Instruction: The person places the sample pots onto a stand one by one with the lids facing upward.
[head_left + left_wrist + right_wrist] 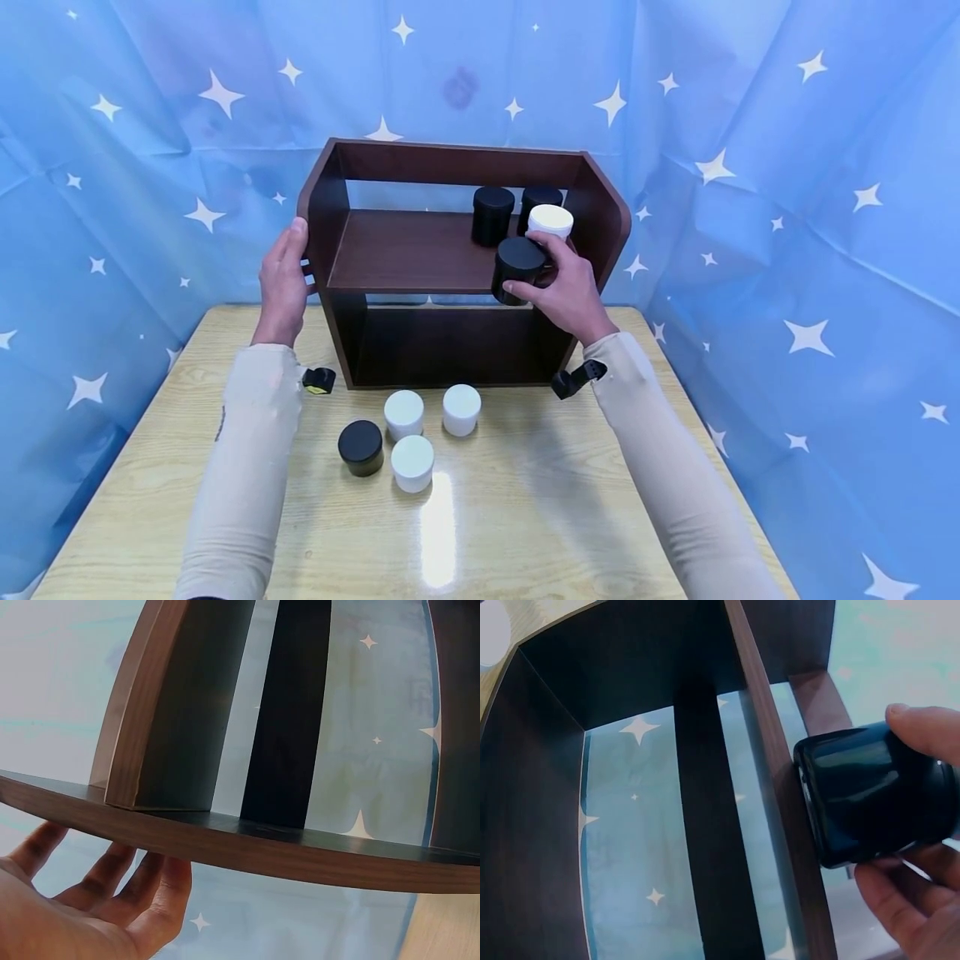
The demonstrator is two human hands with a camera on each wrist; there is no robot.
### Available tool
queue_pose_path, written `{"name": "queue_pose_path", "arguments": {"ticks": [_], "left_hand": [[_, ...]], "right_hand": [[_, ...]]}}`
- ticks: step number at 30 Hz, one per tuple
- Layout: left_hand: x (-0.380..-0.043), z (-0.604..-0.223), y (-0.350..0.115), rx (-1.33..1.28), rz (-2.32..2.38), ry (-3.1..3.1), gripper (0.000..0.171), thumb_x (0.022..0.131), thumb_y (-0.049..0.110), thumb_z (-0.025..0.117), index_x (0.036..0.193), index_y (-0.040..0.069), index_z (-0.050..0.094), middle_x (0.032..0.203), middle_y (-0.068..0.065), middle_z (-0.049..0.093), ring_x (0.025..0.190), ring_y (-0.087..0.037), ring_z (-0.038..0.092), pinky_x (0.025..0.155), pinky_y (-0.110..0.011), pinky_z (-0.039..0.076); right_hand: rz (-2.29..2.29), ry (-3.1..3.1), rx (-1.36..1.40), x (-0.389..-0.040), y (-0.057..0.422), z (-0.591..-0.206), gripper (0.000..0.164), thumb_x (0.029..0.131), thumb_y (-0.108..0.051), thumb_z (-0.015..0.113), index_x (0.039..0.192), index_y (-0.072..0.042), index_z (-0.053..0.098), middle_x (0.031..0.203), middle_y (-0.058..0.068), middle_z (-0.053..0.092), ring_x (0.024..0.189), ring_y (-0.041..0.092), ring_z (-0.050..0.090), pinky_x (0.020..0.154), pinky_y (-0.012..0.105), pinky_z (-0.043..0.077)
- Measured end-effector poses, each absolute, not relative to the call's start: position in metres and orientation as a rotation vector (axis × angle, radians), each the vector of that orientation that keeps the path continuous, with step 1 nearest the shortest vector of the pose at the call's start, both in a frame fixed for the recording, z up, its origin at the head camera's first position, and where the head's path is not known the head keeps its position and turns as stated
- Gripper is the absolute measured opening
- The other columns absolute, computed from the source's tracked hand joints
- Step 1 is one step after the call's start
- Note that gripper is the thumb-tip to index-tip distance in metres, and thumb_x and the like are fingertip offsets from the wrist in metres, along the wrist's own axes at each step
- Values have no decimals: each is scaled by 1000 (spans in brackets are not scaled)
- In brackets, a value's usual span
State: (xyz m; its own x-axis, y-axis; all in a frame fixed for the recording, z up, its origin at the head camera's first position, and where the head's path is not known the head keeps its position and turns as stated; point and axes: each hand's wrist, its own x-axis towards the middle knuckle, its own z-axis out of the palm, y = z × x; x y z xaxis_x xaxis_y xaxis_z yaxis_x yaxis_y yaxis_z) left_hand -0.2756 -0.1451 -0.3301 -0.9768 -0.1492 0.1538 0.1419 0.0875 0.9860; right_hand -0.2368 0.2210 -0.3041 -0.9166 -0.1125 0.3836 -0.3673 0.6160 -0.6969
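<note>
My right hand grips a black lidded jar at the front edge of the upper shelf of a dark brown two-tier rack. In the right wrist view the jar lies between thumb and fingers, beside the shelf board. Behind it on that shelf stand a white jar and two black jars, one farther left and one at the back right. Against the outside of the rack's left side panel, my left hand rests its fingertips; the left wrist view shows the fingers touching the panel.
On the table before the rack stand a black jar and three white jars: one at left, one at right, one nearer the front. A blue star-patterned curtain hangs behind and at both sides.
</note>
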Motion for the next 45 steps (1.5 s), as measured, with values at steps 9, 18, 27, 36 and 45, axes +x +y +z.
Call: {"name": "queue_pose_path", "arguments": {"ticks": [9,18,27,36,45], "left_hand": [[-275,-329,-145,9,-1996,-2131,55,100,67,34,141,35,53,144,-5,50,122,-22,48,109,-56,42],[-274,-330,-144,12,-1991,-2135,56,99,68,34,141,36,53,145,-5,50,123,-23,48,111,-57,41],[-275,-330,-145,16,-1984,-2149,56,99,68,34,143,38,51,148,-6,49,125,-24,48,112,-57,41],[-274,-329,-145,0,-1978,-2139,56,100,68,34,141,35,53,142,-5,51,122,-22,50,110,-56,42],[-273,-330,-145,1,-1977,-2143,57,99,69,34,141,36,53,142,-5,51,124,-24,49,109,-55,43]], "right_hand": [[1205,-2546,342,-240,217,-306,74,86,-30,81,149,-19,44,148,11,51,118,30,64,98,48,56],[1121,-2535,226,-245,208,-309,75,87,-36,78,149,-14,42,147,14,53,120,32,61,100,48,55],[1079,-2520,164,-251,198,-309,74,87,-39,77,147,-12,43,145,14,55,123,30,58,102,48,53],[1041,-2554,95,-256,193,-307,77,87,-42,76,148,-11,41,149,14,51,132,32,52,111,51,46],[1058,-2557,61,-261,192,-306,78,86,-43,77,147,-9,40,151,14,50,135,32,50,113,53,44]]}}
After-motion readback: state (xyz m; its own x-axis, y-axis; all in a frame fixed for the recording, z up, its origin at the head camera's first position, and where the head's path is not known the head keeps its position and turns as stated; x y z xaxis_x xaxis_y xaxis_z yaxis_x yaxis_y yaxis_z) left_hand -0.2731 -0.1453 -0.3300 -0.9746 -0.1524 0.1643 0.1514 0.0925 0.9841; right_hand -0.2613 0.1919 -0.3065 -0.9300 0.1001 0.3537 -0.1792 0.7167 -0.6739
